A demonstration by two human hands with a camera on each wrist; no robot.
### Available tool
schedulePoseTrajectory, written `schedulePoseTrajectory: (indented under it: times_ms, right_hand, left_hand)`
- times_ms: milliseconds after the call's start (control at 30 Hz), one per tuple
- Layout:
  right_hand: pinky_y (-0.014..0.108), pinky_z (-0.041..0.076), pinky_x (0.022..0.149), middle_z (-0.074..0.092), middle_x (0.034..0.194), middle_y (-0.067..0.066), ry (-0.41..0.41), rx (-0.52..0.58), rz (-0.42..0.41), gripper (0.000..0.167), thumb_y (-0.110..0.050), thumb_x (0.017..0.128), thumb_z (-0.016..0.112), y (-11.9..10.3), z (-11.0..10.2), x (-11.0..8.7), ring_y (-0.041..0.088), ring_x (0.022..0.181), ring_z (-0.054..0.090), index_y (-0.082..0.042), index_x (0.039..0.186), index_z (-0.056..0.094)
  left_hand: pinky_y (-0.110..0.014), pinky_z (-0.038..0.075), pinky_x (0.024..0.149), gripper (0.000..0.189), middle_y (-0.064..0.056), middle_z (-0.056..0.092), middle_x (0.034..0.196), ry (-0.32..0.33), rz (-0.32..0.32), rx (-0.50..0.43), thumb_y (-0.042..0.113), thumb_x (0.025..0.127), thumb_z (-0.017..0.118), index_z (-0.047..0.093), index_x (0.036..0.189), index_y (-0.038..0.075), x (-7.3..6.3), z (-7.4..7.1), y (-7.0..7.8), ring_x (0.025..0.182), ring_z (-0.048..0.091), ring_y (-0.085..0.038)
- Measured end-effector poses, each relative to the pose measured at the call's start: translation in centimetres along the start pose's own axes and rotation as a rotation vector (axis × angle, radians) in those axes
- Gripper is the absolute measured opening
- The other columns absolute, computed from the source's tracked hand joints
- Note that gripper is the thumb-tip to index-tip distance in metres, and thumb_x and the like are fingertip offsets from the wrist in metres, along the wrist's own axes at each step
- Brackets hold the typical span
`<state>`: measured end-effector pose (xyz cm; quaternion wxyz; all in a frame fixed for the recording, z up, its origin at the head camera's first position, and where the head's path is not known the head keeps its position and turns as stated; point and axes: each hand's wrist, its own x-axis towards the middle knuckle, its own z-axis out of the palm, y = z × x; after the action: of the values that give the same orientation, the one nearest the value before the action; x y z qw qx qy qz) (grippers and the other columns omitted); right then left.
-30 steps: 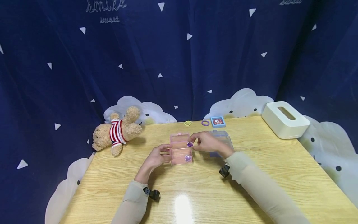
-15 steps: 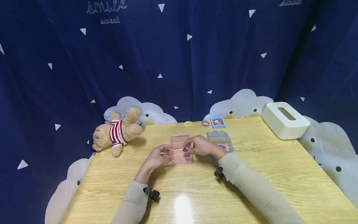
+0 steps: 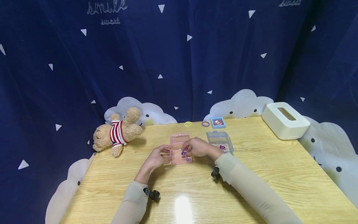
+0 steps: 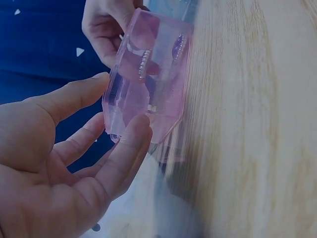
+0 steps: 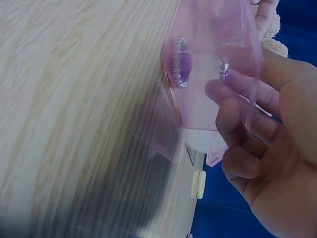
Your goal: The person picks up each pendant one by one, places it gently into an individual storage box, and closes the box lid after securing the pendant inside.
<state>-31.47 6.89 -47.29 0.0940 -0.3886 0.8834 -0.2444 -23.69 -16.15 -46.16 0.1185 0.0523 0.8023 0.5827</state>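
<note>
The pink transparent box (image 3: pixel 176 161) stands on the table (image 3: pixel 167 199) between the hands, its lid open on the far side. One purple gem with a beaded rim, the resting gem (image 3: pixel 188 160), lies in its near right part. A second, the held gem (image 3: pixel 183 153), is inside the box walls, pinched between the thumb and fingertips of the right hand (image 3: pixel 198 147). The left hand (image 3: pixel 155 158) has thumb and fingers apart, the tips touching the left side of the box.

To the right, the blue-grey box (image 3: pixel 218 136) is also open, lid on the far side; at least one magenta gem (image 3: pixel 222 147) is inside. The sleeve (image 3: pixel 243 177) hides part of its near side.

Along the far edge, left to right: one yellow ring (image 3: pixel 188 123), one purple ring (image 3: pixel 205 123), one blue square case (image 3: pixel 218 122). One white tissue box (image 3: pixel 293 126) stands far right.
</note>
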Motion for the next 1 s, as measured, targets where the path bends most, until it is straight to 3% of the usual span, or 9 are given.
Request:
schedulePoseTrajectory:
  times_ms: [267,1000]
  right_hand:
    - [0.024,0.055,0.080,0.076,0.093,-0.003,-0.040,-0.015,0.002,0.022,-0.017,0.082,0.081,-0.2,0.0,0.2,0.006,0.082,0.068,-0.014,0.103,0.075]
    - [0.028,0.057,0.082,0.077,0.097,0.001,-0.023,0.028,0.026,0.022,-0.014,0.083,0.078,-0.5,-0.6,0.0,0.010,0.085,0.071,-0.010,0.105,0.074]
  left_hand:
    - [-0.035,0.062,0.086,0.053,-0.031,0.056,0.129,0.027,-0.008,-0.008,-0.002,0.087,0.072,0.053,0.137,-0.003,1.1,0.2,-1.9,0.109,0.063,-0.033]
    - [-0.035,0.062,0.087,0.053,-0.029,0.055,0.130,0.005,-0.014,-0.033,-0.002,0.089,0.070,0.053,0.138,-0.001,1.1,-0.1,-2.1,0.111,0.063,-0.033]
